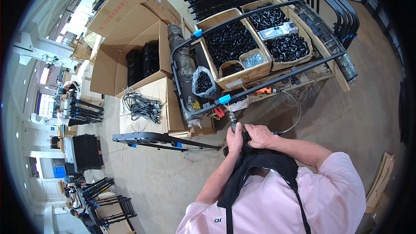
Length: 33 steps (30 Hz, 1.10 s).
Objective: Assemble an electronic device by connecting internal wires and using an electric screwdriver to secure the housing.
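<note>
Steadying a slim, driver-like tool (233, 120) looks to be the step in hand. It sits just in front of my body, its metal end pointing away from me toward the near bar of the black tubular frame (260, 86), close to 1 blue clip (225, 99). From this angle I cannot tell whether the tip touches anything. As I judge it, the next move calls for a firm hold and a straight line between tip and work.

My left hand (235, 138) is wrapped around the tool's dark body, thumb up along it, forearm angled inward. My right hand (259, 136) lies just beside it, fingers curled and knuckles up, elbow out to the right; I cannot tell what those fingers close on. A pale hose (299, 108) loops down near that wrist and could snag.

Beyond the tool lie red-handled pliers (219, 112). Farther out, the frame lies across 2 open cartons of small dark parts, with a plastic bag (212, 92) of more beside them.
</note>
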Available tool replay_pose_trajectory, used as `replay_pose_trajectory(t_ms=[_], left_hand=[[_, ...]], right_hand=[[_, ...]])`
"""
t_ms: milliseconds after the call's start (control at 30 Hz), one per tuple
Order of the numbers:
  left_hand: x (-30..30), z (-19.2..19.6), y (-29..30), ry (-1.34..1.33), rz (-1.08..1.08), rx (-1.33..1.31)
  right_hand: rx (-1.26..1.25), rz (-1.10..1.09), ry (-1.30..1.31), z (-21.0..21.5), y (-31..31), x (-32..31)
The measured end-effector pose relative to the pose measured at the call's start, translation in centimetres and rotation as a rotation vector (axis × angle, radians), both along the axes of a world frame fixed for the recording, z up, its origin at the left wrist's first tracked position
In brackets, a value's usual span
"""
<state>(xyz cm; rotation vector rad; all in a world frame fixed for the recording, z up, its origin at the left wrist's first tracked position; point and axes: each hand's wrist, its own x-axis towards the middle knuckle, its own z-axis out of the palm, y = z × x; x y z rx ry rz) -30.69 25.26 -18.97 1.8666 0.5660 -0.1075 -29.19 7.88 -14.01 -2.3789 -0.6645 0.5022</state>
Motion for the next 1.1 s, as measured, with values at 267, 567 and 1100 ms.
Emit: replay_pose_trajectory(t_ms=[267, 567, 1100], left_hand=[[0.8, 0.2, -0.3, 0.071, 0.001, -0.017], [1.8, 1.7, -0.6, 0.131, -0.039, 0.159], [3.4, 1.5, -0.3, 0.129, -0.075, 0.209]], right_hand=[[-0.043, 0.04, -0.024, 0.4, -0.3, 0.7], [-0.07, 0.013, 0.049, 0.7, -0.3, 1.6], [-0.031, 0.033, -0.003, 0.3, 0.4, 2.1]])
